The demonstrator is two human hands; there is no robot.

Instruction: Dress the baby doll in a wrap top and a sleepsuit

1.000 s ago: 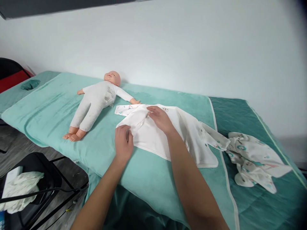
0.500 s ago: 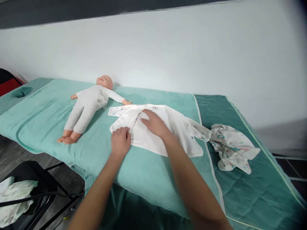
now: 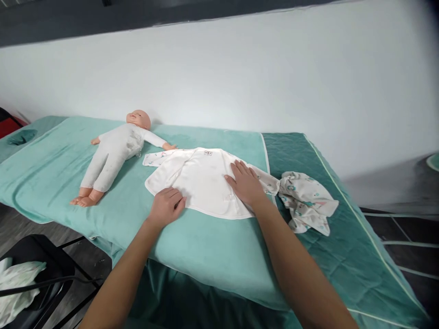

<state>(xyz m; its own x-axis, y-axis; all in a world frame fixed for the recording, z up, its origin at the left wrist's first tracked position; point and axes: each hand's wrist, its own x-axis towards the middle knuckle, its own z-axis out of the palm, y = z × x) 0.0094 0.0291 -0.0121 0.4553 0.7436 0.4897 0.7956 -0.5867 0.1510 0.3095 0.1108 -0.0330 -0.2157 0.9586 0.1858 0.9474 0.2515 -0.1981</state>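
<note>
A white baby shirt (image 3: 206, 183) lies spread open on the bed, its inner side up, with a small label at the neck and printed sleeves stretched to both sides. My left hand (image 3: 168, 207) rests on its lower left hem, fingers loosely bent and thumb apart. Flat on the right half of the shirt lies my right hand (image 3: 245, 185), open, with fingers stretched toward the right sleeve. A baby doll (image 3: 118, 144) in a white bodysuit lies on its back to the left, one hand close to the left sleeve.
A crumpled printed garment (image 3: 307, 201) lies at the right sleeve's end, on a dark green quilted cover (image 3: 363, 260). Light green sheet (image 3: 219, 251) covers the bed, which stands against a white wall (image 3: 219, 77). A black chair (image 3: 55, 260) holding pale cloth is at lower left.
My right hand has moved right across the shirt, and the fold at its left front now lies flatter. My left hand stays near the lower left hem. The view has shifted slightly right.
</note>
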